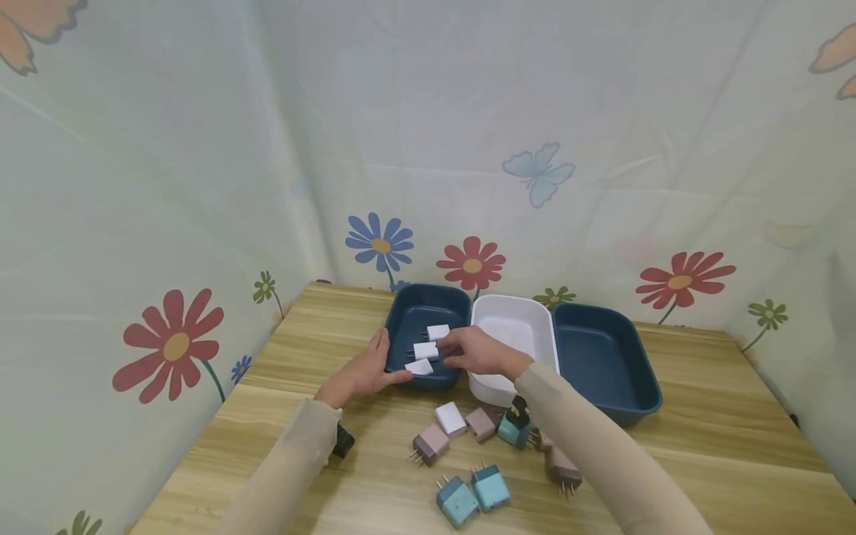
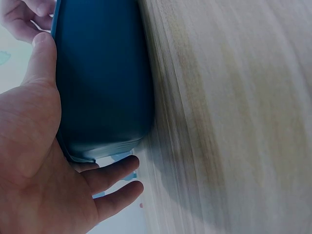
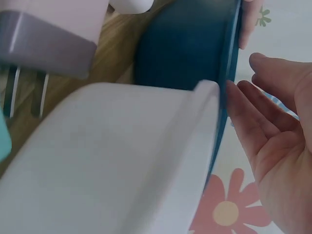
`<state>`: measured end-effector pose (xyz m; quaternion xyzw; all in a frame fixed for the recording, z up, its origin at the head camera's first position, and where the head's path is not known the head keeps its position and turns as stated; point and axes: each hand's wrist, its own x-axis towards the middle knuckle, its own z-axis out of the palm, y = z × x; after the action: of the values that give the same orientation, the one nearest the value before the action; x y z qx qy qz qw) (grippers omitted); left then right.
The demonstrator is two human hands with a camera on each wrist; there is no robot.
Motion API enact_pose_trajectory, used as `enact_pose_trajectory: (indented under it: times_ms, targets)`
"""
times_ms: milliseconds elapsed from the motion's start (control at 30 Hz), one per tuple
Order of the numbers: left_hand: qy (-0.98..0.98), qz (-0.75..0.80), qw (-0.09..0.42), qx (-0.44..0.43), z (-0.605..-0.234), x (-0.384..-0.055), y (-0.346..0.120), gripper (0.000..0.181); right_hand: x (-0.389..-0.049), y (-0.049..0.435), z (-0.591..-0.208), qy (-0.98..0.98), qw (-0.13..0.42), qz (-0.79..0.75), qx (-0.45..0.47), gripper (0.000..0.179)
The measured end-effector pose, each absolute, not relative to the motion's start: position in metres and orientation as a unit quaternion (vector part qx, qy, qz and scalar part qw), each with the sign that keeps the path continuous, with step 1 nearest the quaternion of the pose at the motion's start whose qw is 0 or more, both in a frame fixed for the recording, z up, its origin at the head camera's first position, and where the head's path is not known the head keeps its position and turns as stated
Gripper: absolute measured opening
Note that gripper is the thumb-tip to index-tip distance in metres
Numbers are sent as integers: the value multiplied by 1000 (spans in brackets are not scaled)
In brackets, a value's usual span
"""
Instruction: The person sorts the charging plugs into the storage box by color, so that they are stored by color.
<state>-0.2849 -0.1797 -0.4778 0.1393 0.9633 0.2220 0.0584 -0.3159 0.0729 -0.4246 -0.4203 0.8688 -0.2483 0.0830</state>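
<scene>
In the head view, my left hand point(image 1: 361, 368) rests against the near left corner of a dark blue tray point(image 1: 417, 316), fingers along its side and thumb at the front rim. The left wrist view shows those fingers extended past the tray's wall point(image 2: 105, 78). Inside lie three white plug adapters point(image 1: 425, 351) in a row, prongs to the left. Over the tray's right part hovers my right hand point(image 1: 480, 351), fingers loosely bent beside the adapters. No object shows between its thumb and fingers in the right wrist view.
A white tray point(image 1: 511, 319) and another dark blue tray point(image 1: 602, 364) stand to the right. In front lie a white adapter point(image 1: 451, 419), several pink adapters point(image 1: 431, 443) and some turquoise ones point(image 1: 491, 487). A patterned curtain point(image 1: 435, 148) hangs behind the wooden table point(image 1: 374, 475).
</scene>
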Motion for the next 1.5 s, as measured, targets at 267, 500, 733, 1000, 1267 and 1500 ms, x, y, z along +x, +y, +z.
enact_pose_trajectory:
  times_ms: [267, 500, 733, 1000, 1267, 1500]
  targets:
    - [962, 229, 58, 140, -477, -284, -179, 117, -299, 86, -411, 874, 73, -227, -423, 34]
    - [960, 238, 57, 139, -476, -283, -179, 118, -281, 94, -409, 862, 78, -210, -455, 33]
    - [959, 238, 60, 138, -475, -283, -180, 119, -261, 98, -411, 853, 97, -200, -472, 34]
    - [960, 240, 61, 134, -474, -282, -179, 119, -248, 99, -424, 855, 99, -164, -483, 32]
    - [958, 243, 62, 136, -474, -282, -179, 120, -246, 96, -441, 861, 90, -147, -479, 33]
    - [957, 248, 58, 139, -475, -282, -179, 120, -245, 93, -452, 865, 66, -112, -484, 39]
